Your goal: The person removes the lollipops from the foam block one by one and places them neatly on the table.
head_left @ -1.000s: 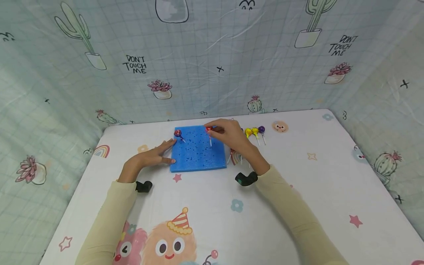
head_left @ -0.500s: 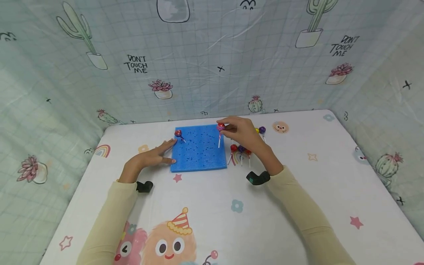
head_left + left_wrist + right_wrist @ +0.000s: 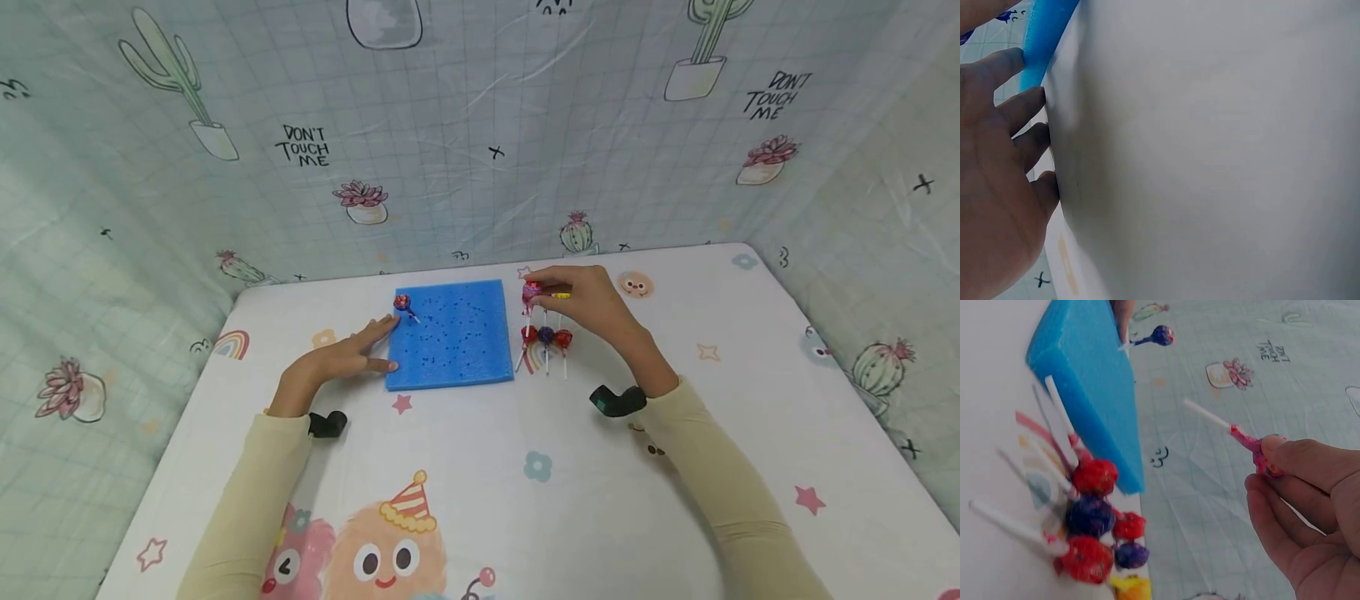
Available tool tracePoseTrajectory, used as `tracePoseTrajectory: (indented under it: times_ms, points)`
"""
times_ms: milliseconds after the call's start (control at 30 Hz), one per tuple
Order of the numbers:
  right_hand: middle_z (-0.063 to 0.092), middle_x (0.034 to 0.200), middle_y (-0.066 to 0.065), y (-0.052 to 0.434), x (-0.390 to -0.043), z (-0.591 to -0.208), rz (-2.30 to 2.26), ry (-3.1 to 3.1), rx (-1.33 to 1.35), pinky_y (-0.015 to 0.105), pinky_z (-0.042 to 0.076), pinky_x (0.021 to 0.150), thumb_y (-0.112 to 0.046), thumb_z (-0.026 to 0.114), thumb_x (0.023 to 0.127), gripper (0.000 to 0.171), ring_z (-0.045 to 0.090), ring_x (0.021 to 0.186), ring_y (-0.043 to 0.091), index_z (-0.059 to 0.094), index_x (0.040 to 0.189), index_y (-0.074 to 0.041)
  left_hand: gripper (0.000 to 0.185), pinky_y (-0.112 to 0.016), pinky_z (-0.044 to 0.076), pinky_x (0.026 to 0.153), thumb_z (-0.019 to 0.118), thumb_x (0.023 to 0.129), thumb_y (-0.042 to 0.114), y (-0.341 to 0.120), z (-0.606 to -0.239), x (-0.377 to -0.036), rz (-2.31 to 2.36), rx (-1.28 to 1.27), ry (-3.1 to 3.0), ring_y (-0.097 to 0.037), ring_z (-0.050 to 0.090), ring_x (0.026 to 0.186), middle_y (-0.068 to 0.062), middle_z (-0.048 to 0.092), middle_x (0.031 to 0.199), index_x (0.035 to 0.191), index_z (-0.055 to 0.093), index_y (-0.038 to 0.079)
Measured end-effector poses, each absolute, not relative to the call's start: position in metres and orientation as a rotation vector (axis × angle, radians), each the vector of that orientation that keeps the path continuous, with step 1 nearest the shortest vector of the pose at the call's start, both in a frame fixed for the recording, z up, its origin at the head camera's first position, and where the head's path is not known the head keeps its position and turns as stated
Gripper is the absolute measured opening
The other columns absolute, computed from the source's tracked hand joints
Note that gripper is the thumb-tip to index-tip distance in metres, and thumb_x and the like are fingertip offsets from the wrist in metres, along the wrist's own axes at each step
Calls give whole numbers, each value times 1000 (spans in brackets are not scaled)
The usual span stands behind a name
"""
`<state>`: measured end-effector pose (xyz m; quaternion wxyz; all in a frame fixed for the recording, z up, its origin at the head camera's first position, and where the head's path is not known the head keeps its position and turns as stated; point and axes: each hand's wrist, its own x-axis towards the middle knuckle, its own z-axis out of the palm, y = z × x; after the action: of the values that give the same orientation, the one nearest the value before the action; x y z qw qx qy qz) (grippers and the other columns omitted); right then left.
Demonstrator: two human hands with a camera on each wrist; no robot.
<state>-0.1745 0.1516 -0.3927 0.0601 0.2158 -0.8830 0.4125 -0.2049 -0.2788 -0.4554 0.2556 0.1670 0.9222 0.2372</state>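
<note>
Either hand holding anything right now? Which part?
Right hand pinches a pink lollipop by its wrapped head, stick free. Left hand holds nothing; its straight fingers rest against the blue foam block.

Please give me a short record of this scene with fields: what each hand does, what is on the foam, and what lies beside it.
left hand: left hand lies flat with straight fingers against the left edge of the blue foam block
right hand: right hand pinches a pink lollipop by its head, stick pointing down, just right of the foam
on foam: one lollipop stuck near the far left corner
beside foam: loose lollipops lie on the table, right of the foam
</note>
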Motion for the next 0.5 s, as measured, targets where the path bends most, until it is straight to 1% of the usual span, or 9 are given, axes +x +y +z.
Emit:
tracePoseTrajectory:
  times_ms: [233, 400, 500]
  points:
    - [75, 116, 10, 180, -176, -397, 1188, -2712, 594, 43, 60, 89, -16, 77, 92, 34, 72, 105, 27, 73, 126, -11, 100, -75, -2, 116, 67, 90, 52, -277, -450, -203, 680, 463, 2482, -38, -14, 155, -10, -7, 171, 165, 5, 29]
    - [75, 114, 12, 202, -173, -403, 1150, -2727, 581, 46, 59, 89, -17, 75, 94, 32, 72, 104, 29, 73, 124, -8, 98, -73, 1, 118, 66, 92, 53, -277, -452, -202, 632, 450, 2512, -35, -13, 156, -7, -6, 172, 165, 4, 32]
    - [75, 114, 12, 211, -170, -407, 1109, -2763, 557, 46, 59, 90, -17, 75, 94, 31, 72, 104, 29, 73, 124, -8, 99, -73, 0, 117, 67, 91, 51, -277, -452, -201, 645, 452, 2506, -36, -13, 156, -9, -6, 172, 165, 4, 30]
